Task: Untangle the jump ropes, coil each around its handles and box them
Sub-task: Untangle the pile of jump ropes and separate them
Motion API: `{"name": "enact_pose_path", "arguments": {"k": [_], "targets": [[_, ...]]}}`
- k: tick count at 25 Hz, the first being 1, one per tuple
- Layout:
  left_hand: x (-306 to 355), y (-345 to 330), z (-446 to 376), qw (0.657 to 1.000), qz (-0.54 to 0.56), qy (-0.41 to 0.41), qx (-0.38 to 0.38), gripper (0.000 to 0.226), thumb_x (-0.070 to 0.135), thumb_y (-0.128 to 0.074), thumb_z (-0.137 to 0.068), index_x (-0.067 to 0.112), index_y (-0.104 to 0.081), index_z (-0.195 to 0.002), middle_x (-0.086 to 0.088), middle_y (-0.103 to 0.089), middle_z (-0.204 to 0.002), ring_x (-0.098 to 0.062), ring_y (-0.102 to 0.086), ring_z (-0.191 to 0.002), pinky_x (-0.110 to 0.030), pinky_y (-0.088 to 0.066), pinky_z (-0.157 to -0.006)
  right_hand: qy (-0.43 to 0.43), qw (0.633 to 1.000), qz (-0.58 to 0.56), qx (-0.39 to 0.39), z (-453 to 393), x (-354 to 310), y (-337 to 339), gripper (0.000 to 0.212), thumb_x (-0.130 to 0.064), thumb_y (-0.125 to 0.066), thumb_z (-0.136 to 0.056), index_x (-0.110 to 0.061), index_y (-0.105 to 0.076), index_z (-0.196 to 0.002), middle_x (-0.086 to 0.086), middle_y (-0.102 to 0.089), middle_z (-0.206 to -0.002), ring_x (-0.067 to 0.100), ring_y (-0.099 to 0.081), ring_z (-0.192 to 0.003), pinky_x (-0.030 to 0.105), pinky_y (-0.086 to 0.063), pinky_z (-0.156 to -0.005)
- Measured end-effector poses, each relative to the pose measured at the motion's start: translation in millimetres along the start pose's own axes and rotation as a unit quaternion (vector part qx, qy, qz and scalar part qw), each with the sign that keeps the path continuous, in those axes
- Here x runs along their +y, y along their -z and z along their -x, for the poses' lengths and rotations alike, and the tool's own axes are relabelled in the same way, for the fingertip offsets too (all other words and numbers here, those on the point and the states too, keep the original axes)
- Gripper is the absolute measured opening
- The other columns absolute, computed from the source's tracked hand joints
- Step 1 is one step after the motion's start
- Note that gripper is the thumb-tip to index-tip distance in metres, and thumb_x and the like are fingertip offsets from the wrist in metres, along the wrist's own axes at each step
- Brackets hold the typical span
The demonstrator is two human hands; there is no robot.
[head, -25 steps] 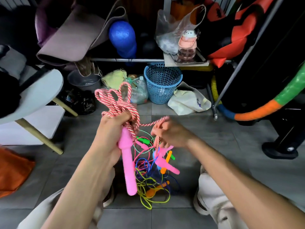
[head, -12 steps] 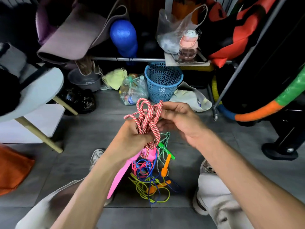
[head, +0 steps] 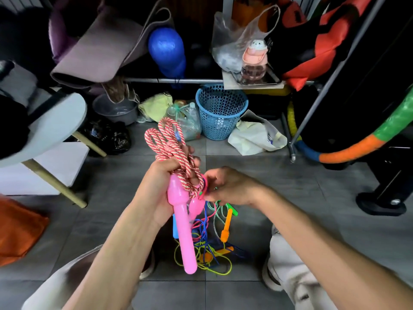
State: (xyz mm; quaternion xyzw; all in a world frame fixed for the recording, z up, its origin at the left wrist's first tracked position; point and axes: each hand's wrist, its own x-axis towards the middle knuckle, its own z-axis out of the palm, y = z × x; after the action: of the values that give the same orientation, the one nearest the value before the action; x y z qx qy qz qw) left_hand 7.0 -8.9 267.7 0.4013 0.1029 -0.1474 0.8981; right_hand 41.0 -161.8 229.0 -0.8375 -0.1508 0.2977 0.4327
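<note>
Fingers, left: from my remote seat I see the left hand (head: 162, 186) clenched around a pink handle (head: 182, 222) plus a bunch of loops of the red-and-white rope (head: 168, 144), so it's grasping both at once. I'd guess that keeps the gathered loops from springing loose.

Rope loops: they stick up above the fist, a few strands draped down over the handle's fat end. Looks mid-coil to me, not wrapped around the handles yet.

Second pink handle (head: 197, 203): tucked just beside the first, mostly hidden, right where both hands meet.

Fingers, right: right hand (head: 232, 189) has its fingertips curled in, pinching at the rope end or that second handle. Can't tell which, honestly; the contact spot is blocked.

Tangle on the floor: yellow rope (head: 214, 264), blue cord, a green-white rope (head: 215, 217) and an orange handle (head: 226, 224) knotted together between the feet, hanging partly from the held bunch. Those are untouched so far, I'd say.

Box: none visible to me. A blue basket (head: 221, 113) sits at the back, well apart.

Risk: loops slipping if the left grip loosens.
</note>
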Motion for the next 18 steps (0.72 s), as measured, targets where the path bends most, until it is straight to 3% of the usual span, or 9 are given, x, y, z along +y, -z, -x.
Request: {"name": "enact_pose_path", "arguments": {"k": [4,8,11,13,14,16,18], "targets": [[15.1,2.2,4.3,0.997,0.048,-0.039,-0.040,0.027,0.015,-0.028,-0.098,0.011,-0.052,-0.087,-0.001,-0.054,-0.064,-0.007,-0.046,-0.042,-0.017,-0.044,-0.044,-0.038,0.998,0.036,0.022,-7.1,12.7,3.6,0.011,-0.001,-0.060,-0.081,-0.009,-0.067,-0.079,0.001,-0.062,-0.065,0.011,-0.053,-0.061,0.017,-0.040,-0.049],[15.9,9.1,3.4,0.998,0.031,-0.047,-0.036,0.029,0.014,-0.025,-0.098,0.011,-0.053,-0.090,-0.004,-0.058,-0.067,-0.010,-0.050,-0.046,-0.019,-0.046,-0.047,-0.078,0.981,0.153,0.093,-16.9,27.0,5.6,0.012,-0.006,-0.056,-0.078,0.000,-0.067,-0.078,0.017,-0.069,-0.076,0.029,-0.062,-0.070,0.035,-0.049,-0.061],[11.3,9.9,3.9,0.998,0.015,-0.062,-0.022,0.036,0.011,-0.026,-0.096,0.012,-0.061,-0.084,-0.003,-0.064,-0.069,-0.012,-0.058,-0.054,-0.020,-0.050,-0.051,-0.075,0.978,0.164,0.104,-16.1,27.7,10.5,0.029,-0.008,-0.056,-0.078,-0.008,-0.063,-0.106,0.009,-0.067,-0.101,0.027,-0.062,-0.093,0.033,-0.048,-0.075],[9.2,9.3,4.7,0.998,0.011,-0.066,-0.020,0.033,0.013,-0.032,-0.091,0.014,-0.064,-0.083,-0.002,-0.066,-0.069,-0.014,-0.061,-0.060,-0.024,-0.054,-0.057,-0.051,0.994,0.093,0.004,-13.1,22.0,7.6,0.069,-0.010,-0.064,-0.076,-0.022,-0.042,-0.141,0.004,-0.054,-0.131,0.025,-0.059,-0.112,0.039,-0.050,-0.094],[8.5,9.0,4.5,0.998,0.009,-0.060,-0.016,0.029,0.014,-0.034,-0.089,0.013,-0.063,-0.086,-0.003,-0.066,-0.067,-0.015,-0.062,-0.063,-0.027,-0.055,-0.064,-0.025,0.998,0.049,-0.043,-11.4,18.0,2.8,0.078,-0.013,-0.069,-0.073,-0.026,-0.038,-0.143,0.002,-0.052,-0.136,0.024,-0.058,-0.117,0.041,-0.048,-0.099],[6.8,8.2,2.3,0.999,0.004,-0.047,-0.004,0.027,0.016,-0.033,-0.094,0.012,-0.060,-0.090,-0.005,-0.065,-0.065,-0.018,-0.064,-0.065,-0.030,-0.056,-0.072,0.043,0.993,-0.034,-0.103,-9.7,13.2,-6.6,0.051,-0.013,-0.073,-0.073,-0.025,-0.057,-0.120,-0.007,-0.064,-0.116,0.015,-0.061,-0.108,0.034,-0.047,-0.099],[5.0,8.6,-0.5,0.999,-0.010,-0.048,0.022,0.029,0.016,-0.032,-0.096,0.012,-0.060,-0.089,-0.005,-0.065,-0.065,-0.018,-0.063,-0.061,-0.028,-0.055,-0.068,0.054,0.986,-0.084,-0.134,-6.6,6.5,-9.3,0.022,-0.008,-0.070,-0.081,-0.026,-0.064,-0.092,-0.011,-0.069,-0.090,0.009,-0.063,-0.090,0.030,-0.049,-0.086]]}}
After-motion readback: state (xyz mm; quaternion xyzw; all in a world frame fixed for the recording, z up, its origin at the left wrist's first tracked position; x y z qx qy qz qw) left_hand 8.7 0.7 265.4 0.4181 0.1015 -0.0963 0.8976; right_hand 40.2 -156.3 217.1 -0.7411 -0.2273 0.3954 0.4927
